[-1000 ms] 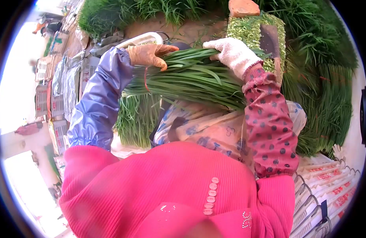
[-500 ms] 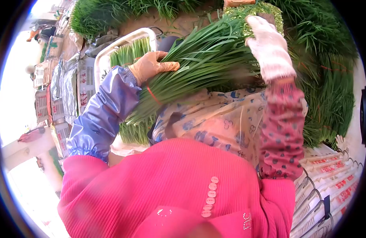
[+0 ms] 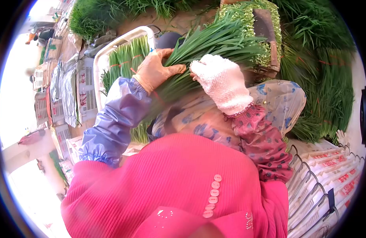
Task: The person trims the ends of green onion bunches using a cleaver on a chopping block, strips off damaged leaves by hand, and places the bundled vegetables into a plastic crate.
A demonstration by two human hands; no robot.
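A bundle of long green leaves [image 3: 214, 41] lies slantwise over my lap, its leafy tips up and to the right. My left hand [image 3: 157, 71], in a tan rubber glove, grips it near the lower end, thumb across the top. Beside it my right hand [image 3: 222, 81], in a white knitted glove, is closed at the bundle's near side with fingers curled under; what its fingertips hold is hidden. The bundle's lower end is blurred. Left of my left hand stands a white basket [image 3: 97, 71] with banded green bundles [image 3: 125, 59] in it.
A block covered in pale green cuttings [image 3: 273, 23] with a dark blade [image 3: 264, 27] on it stands at the upper right. Banded green stalks [image 3: 337, 87] are piled at the right, white crates with wire handles [image 3: 321, 170] at the lower right. Loose greens [image 3: 95, 20] lie at the top left.
The bundle has turned from lying nearly level to slanting up and right. My right hand moved out to the leaf tips, then back in beside my left hand. The white basket shows more.
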